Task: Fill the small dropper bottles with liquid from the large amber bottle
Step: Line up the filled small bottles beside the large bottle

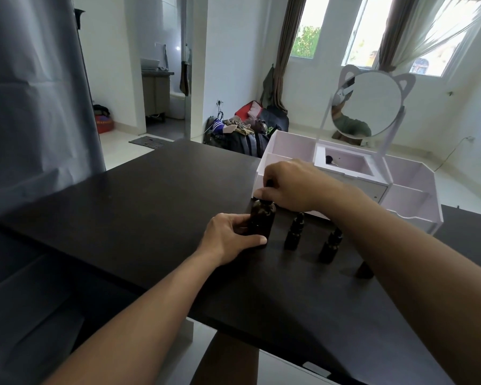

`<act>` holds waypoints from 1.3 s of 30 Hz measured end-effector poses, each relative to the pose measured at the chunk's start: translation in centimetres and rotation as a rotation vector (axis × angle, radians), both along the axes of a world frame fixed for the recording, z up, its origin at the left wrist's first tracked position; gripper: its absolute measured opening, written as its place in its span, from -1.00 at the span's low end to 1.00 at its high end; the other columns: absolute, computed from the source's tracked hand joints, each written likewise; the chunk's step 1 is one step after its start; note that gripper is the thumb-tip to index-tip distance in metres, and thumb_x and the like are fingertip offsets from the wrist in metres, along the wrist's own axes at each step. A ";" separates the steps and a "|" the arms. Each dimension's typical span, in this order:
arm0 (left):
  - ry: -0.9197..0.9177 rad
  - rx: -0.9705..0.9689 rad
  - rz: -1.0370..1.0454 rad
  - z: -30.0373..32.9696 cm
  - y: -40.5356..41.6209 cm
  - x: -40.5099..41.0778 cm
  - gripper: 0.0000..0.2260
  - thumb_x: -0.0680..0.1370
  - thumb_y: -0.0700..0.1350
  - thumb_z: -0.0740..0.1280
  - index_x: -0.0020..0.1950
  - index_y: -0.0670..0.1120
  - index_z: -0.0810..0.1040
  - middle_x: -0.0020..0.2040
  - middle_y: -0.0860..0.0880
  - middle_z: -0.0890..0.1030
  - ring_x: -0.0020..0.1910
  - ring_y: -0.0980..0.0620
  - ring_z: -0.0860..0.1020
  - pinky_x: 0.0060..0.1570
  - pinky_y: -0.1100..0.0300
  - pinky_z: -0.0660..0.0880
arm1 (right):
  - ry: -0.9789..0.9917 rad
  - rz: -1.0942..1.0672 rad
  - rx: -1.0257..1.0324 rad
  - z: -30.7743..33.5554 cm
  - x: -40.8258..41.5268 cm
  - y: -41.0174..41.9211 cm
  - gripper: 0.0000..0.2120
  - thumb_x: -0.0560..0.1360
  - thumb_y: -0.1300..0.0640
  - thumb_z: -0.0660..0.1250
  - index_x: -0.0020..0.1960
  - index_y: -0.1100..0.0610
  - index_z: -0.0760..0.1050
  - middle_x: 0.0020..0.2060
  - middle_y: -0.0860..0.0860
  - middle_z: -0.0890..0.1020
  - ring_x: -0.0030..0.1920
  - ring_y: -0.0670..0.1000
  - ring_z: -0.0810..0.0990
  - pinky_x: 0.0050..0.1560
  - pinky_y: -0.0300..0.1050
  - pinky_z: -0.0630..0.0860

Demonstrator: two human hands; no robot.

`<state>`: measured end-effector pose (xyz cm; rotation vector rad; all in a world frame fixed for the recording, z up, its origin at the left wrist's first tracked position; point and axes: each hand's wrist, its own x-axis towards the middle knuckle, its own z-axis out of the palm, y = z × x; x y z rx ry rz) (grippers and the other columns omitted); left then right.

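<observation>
A home bedroom is showing: cat-eared vanity mirror (368,102), clothes heap (245,126) lying on the floor, curtained windows (306,29), bathroom sink (150,63) beyond.

From my feed, the surface (150,212) reads as dark wood-look board, matt, with a faint grain and only a dull sheen where window light falls. The large amber bottle (261,222) looks like dark, smooth glass or plastic, I cannot tell which, with a slight gloss. The two small dropper bottles (294,232) (330,245) share that dark smooth finish, their tops looking like matt rubber. The organizer (411,195) appears to be smooth, matt, pale pink board or plastic. Its round mirror (368,104) is glossy and reflective. At left hangs a grey curtain (34,107) of creased, matt cloth.
</observation>
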<state>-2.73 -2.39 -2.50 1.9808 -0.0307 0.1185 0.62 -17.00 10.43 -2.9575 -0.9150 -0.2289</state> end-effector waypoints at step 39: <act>0.001 -0.024 -0.007 -0.3 -0.2 0.0 -0.54 0.35 -0.04 0.58 0.24 0.06 0.61 -0.04 0.21 0.65 -0.14 0.42 0.53 -0.24 0.54 0.33 | 0.023 0.016 0.108 0.3 -0.1 -0.3 -0.74 0.46 0.05 0.45 0.12 0.10 0.60 -0.04 0.02 0.63 -0.05 0.05 0.58 -0.04 -0.15 0.51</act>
